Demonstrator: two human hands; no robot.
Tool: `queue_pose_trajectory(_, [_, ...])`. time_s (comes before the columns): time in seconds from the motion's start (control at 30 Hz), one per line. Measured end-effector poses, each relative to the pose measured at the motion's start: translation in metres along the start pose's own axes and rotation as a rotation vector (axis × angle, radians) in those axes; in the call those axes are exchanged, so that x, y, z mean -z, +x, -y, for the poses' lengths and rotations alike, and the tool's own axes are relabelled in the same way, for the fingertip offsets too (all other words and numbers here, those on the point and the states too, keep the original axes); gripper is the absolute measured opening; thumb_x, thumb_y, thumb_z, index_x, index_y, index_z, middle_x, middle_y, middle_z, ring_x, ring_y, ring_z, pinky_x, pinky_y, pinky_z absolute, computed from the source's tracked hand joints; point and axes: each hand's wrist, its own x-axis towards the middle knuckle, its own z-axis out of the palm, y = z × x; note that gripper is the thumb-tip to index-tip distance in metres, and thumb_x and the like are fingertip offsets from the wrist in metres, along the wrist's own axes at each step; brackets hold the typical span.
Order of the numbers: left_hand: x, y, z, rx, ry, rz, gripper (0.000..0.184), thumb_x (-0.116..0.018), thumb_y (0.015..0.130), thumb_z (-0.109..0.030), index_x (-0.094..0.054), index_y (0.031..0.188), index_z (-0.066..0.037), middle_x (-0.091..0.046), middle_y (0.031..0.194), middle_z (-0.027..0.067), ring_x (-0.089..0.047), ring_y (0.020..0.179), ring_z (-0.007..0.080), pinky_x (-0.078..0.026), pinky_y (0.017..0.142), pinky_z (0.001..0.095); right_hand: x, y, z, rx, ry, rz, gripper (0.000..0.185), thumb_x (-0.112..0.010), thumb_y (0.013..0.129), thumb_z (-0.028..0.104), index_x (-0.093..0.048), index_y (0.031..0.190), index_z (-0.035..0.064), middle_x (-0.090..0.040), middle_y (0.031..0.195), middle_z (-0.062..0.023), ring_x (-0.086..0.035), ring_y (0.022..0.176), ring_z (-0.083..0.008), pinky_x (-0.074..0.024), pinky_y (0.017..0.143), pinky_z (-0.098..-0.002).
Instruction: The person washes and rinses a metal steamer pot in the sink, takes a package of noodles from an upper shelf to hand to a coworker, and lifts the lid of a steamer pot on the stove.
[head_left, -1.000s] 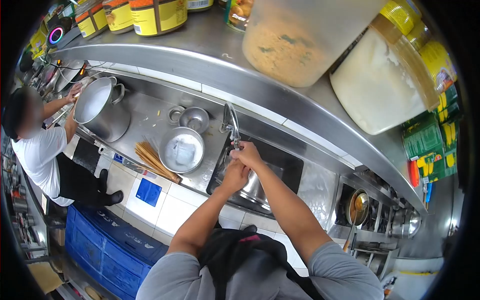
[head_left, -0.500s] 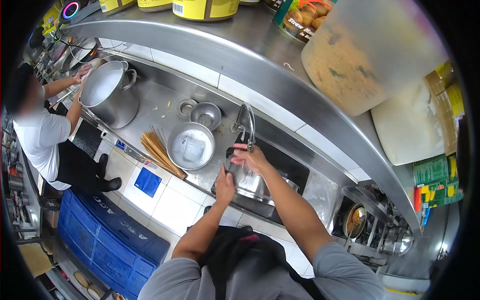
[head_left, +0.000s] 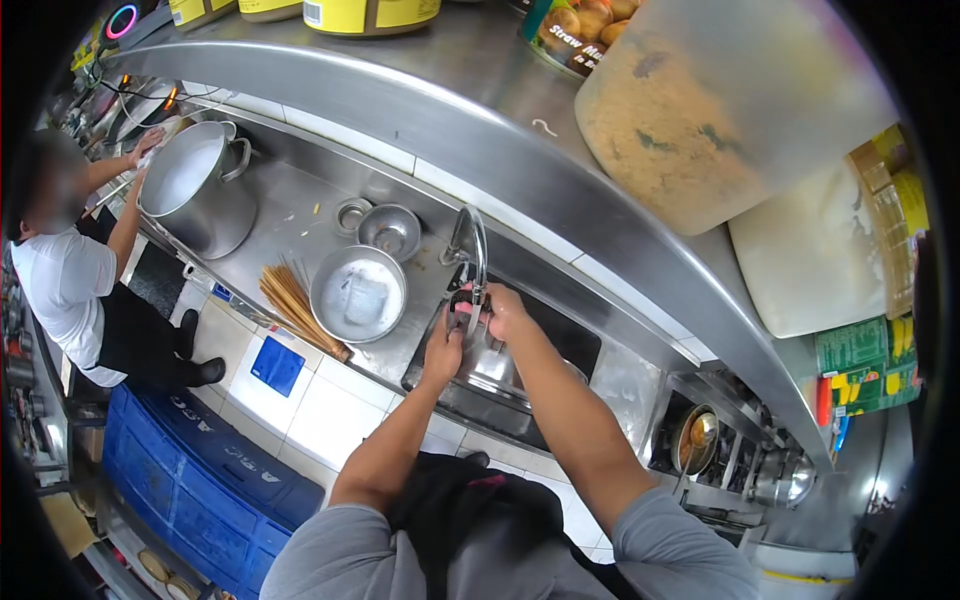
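Note:
Under the running water of the curved faucet (head_left: 478, 250), both my hands are close together above the sink (head_left: 560, 330). Between them is a small dark object (head_left: 463, 300), partly covered by fingers; its kind is unclear. My left hand (head_left: 442, 350) is closed on its near left side. My right hand (head_left: 506, 312) grips it from the right, fingers curled beneath the spout. A shiny metal vessel (head_left: 490, 368) sits in the sink below my hands. Left of the sink, a metal bowl (head_left: 392, 318) holds foamy water and a pale submerged item.
Wooden sticks (head_left: 300, 310), a metal colander (head_left: 392, 232) and a tall pot (head_left: 205, 210) stand along the steel counter. A co-worker (head_left: 75, 260) is at the far left. Overhead runs a steel shelf (head_left: 400, 95) with tubs. Blue crates (head_left: 200, 480) are on the floor.
My right hand has turned and curled its fingers around the dark object, bringing both hands closer together under the water. The whole view has shifted slightly.

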Motion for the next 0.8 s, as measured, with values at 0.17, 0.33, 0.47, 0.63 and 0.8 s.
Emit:
queue_pose_trajectory(0.17, [0.015,0.007,0.017,0.094,-0.159,0.049,0.056,-0.044,0.103,-0.028,-0.036,0.151,-0.002,-0.048,0.146,0.0262,-0.05,0.133,0.0393,-0.038,0.111,0.0415,-0.011,0.007,-0.028,0.017,0.097,0.219,0.026,-0.063,0.096,0.02,-0.063,0.107,-0.0043,-0.065,0.107,-0.0183,-0.068,0.093,-0.0377,-0.0626,0.086,-0.0469])
queue_pose_trajectory(0.33, [0.004,-0.042,-0.025,-0.305,-0.028,-0.04,0.071,-0.051,0.104,-0.032,-0.014,0.158,-0.004,-0.044,0.15,0.0218,-0.043,0.139,0.0358,-0.033,0.114,0.038,0.0,-0.031,0.019,-0.361,-0.035,0.258,0.021,-0.066,0.094,0.02,-0.068,0.107,0.003,-0.069,0.109,-0.0146,-0.07,0.094,-0.0319,-0.0593,0.077,-0.0314])
queue_pose_trajectory(0.47, [0.017,-0.023,0.028,-0.133,0.108,0.218,0.077,-0.057,0.099,-0.043,-0.025,0.157,-0.005,-0.034,0.157,0.0252,-0.033,0.146,0.0385,-0.026,0.119,0.0404,0.011,-0.029,0.048,-0.387,-0.431,0.347,0.015,-0.069,0.09,0.019,-0.069,0.096,0.0046,-0.071,0.1,-0.0106,-0.071,0.088,-0.0206,-0.0532,0.07,-0.0311])
queue_pose_trajectory(0.63, [-0.008,0.001,0.012,-0.16,0.047,0.2,0.085,-0.067,0.091,-0.048,-0.034,0.153,-0.001,-0.038,0.154,0.0264,-0.039,0.143,0.0351,-0.029,0.118,0.0389,0.004,-0.021,0.054,-0.22,-1.312,0.172,0.02,-0.072,0.078,0.02,-0.069,0.082,0.0012,-0.07,0.08,-0.0112,-0.069,0.07,-0.0198,-0.051,0.059,-0.0382])
queue_pose_trajectory(0.8, [0.009,0.041,0.023,-0.019,-0.129,0.246,0.07,-0.071,0.089,-0.03,-0.045,0.146,0.001,-0.053,0.144,0.0247,-0.051,0.134,0.0316,-0.039,0.111,0.0361,0.008,-0.032,0.064,-0.006,-1.432,-0.008,0.023,-0.071,0.073,0.017,-0.067,0.078,-0.0057,-0.066,0.067,-0.0134,-0.064,0.057,-0.0251,-0.0472,0.05,-0.0442])
